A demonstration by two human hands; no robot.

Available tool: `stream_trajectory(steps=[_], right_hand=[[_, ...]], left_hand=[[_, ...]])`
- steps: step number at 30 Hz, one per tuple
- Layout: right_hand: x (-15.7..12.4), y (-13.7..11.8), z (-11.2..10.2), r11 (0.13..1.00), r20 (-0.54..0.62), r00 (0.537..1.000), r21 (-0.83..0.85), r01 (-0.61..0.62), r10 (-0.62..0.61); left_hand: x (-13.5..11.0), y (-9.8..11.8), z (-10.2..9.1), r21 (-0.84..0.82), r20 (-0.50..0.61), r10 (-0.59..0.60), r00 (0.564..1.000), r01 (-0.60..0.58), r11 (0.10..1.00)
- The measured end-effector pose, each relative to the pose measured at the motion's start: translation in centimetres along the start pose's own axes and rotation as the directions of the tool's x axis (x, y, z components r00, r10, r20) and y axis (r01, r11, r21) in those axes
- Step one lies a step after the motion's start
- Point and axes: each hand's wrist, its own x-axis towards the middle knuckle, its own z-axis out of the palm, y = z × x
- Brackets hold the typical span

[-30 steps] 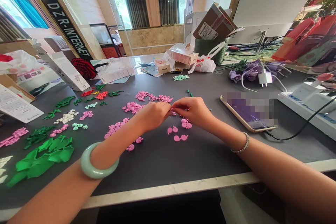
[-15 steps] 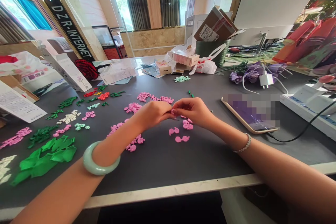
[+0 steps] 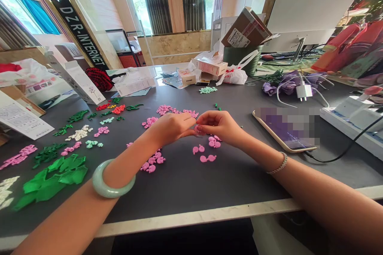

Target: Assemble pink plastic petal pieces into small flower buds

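Note:
Above the middle of the dark table, my left hand [image 3: 175,126] and my right hand [image 3: 219,124] meet at the fingertips. Both are closed in a pinch around a small pink plastic piece [image 3: 197,128], partly covered by the fingers. Just below my right hand lie several loose pink pieces [image 3: 207,158], rounded with small tabs. More pink pieces [image 3: 152,163] rest beneath my left forearm, which hides part of that group. Behind my left hand are heaps of small pink pieces [image 3: 165,109].
Sorted piles of green leaf-like pieces [image 3: 54,179], white pieces [image 3: 79,132] and red pieces [image 3: 119,109] spread over the left side. A phone [image 3: 284,129] on a cable and a power strip [image 3: 353,127] lie right. Boxes [image 3: 209,65] stand behind.
My left hand has shifted slightly left and its fingers have straightened a little. The pink piece shows more between the fingertips. My right hand stays almost still.

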Motion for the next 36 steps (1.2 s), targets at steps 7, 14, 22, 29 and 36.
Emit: stream_trajectory(steps=[7,14,22,29,36], right_hand=[[0.2,0.2,-0.1,0.992,-0.006,0.999,0.121,-0.042,0.043],[0.1,0.4,-0.1,0.984,-0.001,0.998,0.167,-0.058,0.059],[0.0,1.0,0.2,0.974,-0.002,0.997,0.211,-0.078,0.080],[0.1,1.6,0.3,0.990,-0.025,1.000,0.141,-0.007,0.011],[0.1,1.8,0.1,0.991,-0.091,0.989,-0.061,0.115,-0.120]], left_hand=[[0.2,0.2,-0.1,0.086,-0.058,0.072,0.996,-0.067,0.994],[0.0,0.2,-0.2,0.057,-0.050,0.087,0.995,-0.084,0.995],[-0.1,0.3,-0.1,0.021,-0.091,0.103,0.991,-0.101,0.995],[-0.1,0.1,0.0,-0.016,-0.076,0.104,0.992,-0.105,0.994],[-0.1,-0.2,0.2,-0.073,-0.052,0.096,0.994,-0.100,0.992]])
